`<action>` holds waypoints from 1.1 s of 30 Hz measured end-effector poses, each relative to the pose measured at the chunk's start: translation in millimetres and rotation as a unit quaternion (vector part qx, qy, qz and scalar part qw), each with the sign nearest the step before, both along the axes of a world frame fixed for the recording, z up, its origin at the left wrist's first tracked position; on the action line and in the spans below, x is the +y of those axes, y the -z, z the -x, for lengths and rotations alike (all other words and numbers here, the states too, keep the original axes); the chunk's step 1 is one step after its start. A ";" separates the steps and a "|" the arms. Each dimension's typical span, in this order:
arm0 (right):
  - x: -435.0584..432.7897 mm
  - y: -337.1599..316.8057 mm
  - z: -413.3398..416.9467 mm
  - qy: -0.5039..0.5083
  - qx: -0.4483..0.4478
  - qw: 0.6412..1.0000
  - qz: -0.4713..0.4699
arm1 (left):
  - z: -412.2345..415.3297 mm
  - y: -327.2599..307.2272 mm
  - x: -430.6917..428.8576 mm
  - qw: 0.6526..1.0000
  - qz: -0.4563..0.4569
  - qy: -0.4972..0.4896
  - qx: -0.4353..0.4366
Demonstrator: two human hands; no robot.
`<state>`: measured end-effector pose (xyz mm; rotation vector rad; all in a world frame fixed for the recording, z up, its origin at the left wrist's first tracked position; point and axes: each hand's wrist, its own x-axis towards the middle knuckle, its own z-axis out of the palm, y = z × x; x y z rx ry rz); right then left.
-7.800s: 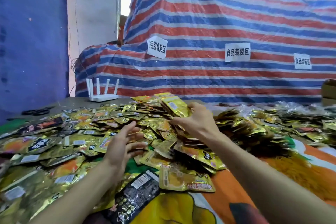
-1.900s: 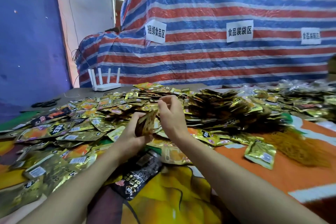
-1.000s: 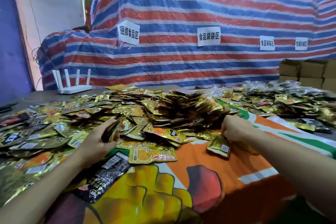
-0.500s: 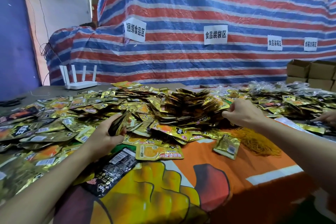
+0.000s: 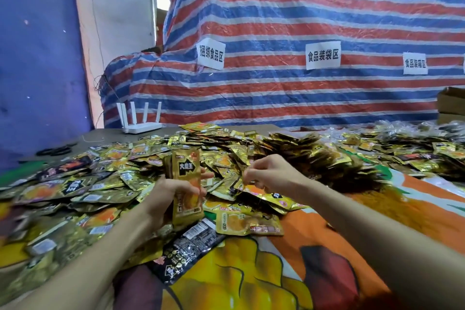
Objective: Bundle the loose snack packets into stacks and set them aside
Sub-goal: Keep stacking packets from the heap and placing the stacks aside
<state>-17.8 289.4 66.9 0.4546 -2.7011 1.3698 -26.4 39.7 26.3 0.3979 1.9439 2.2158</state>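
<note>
My left hand (image 5: 173,192) grips an upright stack of gold snack packets (image 5: 186,178) just above the table, its printed face turned toward me. My right hand (image 5: 274,175) hovers just to the right of the stack, with its fingers pinching what looks like a thin yellowish rubber band (image 5: 247,181). Loose gold packets (image 5: 108,181) cover the table to the left and behind both hands. A heap of bundled stacks (image 5: 314,153) lies behind my right hand.
A black packet (image 5: 191,246) and a flat gold packet (image 5: 247,224) lie in front of my hands on the orange and yellow printed cloth (image 5: 251,274). A white router (image 5: 138,121) and scissors (image 5: 56,150) sit far left. Cardboard boxes (image 5: 451,103) stand far right, before a striped tarp (image 5: 276,95).
My right hand came back from the band pile on the right to beside the stack. My left hand raised the stack and turned it upright.
</note>
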 end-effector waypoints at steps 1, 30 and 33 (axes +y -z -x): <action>-17.2 5.4 4.8 -0.014 0.005 1.000 0.005 | -1.0 -0.7 -0.1 1.000 -0.003 0.004 -0.012; -73.8 50.9 38.8 -0.023 0.158 0.978 0.131 | 14.5 -3.6 -10.8 0.992 0.056 -0.072 -0.088; -72.1 53.3 42.0 -0.013 0.156 0.980 0.119 | 16.3 -2.4 -11.1 0.994 0.027 -0.053 -0.088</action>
